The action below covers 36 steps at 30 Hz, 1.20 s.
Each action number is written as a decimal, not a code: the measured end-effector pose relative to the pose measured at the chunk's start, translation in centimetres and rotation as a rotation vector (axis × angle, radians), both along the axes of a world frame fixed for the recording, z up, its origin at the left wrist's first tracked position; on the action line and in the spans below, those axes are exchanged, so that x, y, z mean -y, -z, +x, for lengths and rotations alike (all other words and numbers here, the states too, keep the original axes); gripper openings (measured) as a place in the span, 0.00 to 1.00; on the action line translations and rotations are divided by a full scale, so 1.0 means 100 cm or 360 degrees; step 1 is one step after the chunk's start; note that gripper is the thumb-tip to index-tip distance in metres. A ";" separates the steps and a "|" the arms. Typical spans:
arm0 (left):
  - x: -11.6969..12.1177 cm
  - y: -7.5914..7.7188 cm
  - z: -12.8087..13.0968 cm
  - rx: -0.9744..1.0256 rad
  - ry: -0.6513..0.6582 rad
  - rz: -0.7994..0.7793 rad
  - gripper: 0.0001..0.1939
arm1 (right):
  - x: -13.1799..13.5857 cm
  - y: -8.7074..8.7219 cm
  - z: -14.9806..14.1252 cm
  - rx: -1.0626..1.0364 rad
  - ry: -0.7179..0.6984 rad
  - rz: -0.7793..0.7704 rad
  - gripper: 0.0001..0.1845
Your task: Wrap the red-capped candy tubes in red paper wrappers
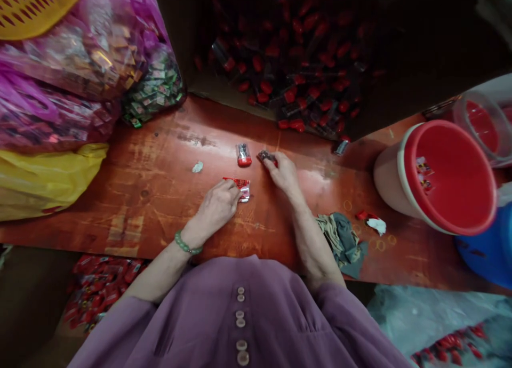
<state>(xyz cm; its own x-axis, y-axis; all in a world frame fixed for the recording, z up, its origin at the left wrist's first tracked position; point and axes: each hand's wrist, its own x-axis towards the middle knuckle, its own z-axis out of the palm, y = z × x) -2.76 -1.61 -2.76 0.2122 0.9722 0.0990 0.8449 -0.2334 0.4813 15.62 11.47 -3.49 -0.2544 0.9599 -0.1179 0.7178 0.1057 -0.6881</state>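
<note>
My left hand (218, 205), with a green bead bracelet at the wrist, pinches a small red and silver packet (245, 191) just above or on the table. To its right, my right hand (283, 173) has its fingers closed on a small dark, see-through container (264, 156); part of it is hidden by the fingers. Between and beyond the hands lies a similar clear container with a red end (244, 156), which neither hand touches. A scrap of white material (197, 167) rests to the left of it.
A large dark box (240, 109) of red-ended containers stands at the back. Bags of small packets (154, 85) fill the left side. On the right are a red-lined bucket (452, 181), a crumpled cloth (342, 242) and rubber bands (378, 244). More red packets (100, 285) lie below the table's edge.
</note>
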 end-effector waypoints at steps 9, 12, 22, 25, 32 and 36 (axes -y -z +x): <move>-0.002 -0.014 0.010 -0.0346 -0.0007 -0.0153 0.15 | 0.052 -0.004 0.048 -0.1447 0.0293 -0.0242 0.31; -0.004 -0.013 0.008 -0.0322 -0.0024 -0.0124 0.14 | 0.062 -0.009 0.051 -0.1308 0.0232 -0.0115 0.38; 0.006 -0.018 -0.008 0.0657 -0.0234 0.0218 0.03 | 0.088 -0.011 0.044 -0.1303 0.0251 0.0025 0.21; 0.015 -0.025 -0.005 0.0767 -0.0169 0.0152 0.03 | 0.100 -0.017 0.035 -0.1314 0.0227 0.0022 0.21; 0.026 -0.029 0.003 0.1076 -0.0213 0.0001 0.01 | 0.115 -0.025 0.019 -0.1192 0.0063 -0.0036 0.19; 0.027 -0.022 0.002 0.1247 -0.0304 -0.0140 0.02 | 0.114 -0.024 0.023 -0.1043 -0.0071 -0.0027 0.14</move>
